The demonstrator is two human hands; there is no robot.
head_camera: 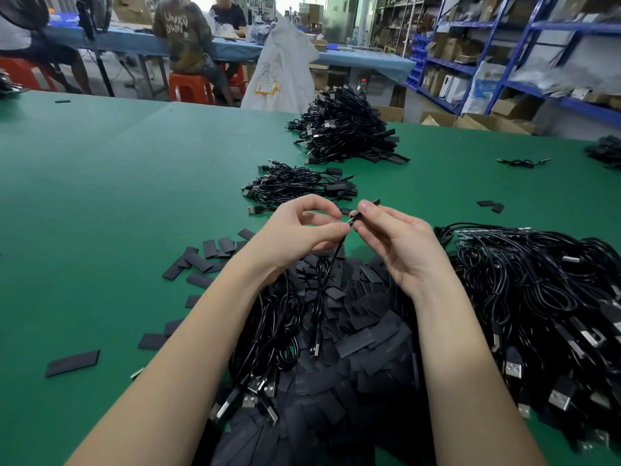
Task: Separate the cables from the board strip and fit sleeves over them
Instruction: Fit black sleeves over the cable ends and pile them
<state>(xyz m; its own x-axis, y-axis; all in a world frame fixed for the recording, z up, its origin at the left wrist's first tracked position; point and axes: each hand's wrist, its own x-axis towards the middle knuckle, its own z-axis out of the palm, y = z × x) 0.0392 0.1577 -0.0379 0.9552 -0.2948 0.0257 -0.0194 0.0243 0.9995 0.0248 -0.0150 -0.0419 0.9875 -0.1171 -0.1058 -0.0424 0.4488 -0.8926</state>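
My left hand [307,228] pinches the end of a thin black cable [322,284], which hangs down to a USB plug over the pile below. My right hand [391,237] pinches a short black sleeve [366,209], held against the cable's tip between the two hands. Flat black sleeves [363,334] lie heaped under my forearms. A big tangle of black cables on board strips [537,297] sits at the right.
Two piles of black cables lie farther back on the green table [100,183]: a small one [295,185] and a tall one [346,129]. Loose sleeves [208,253] are scattered at the left. People sit at a blue table behind; shelves stand at the right.
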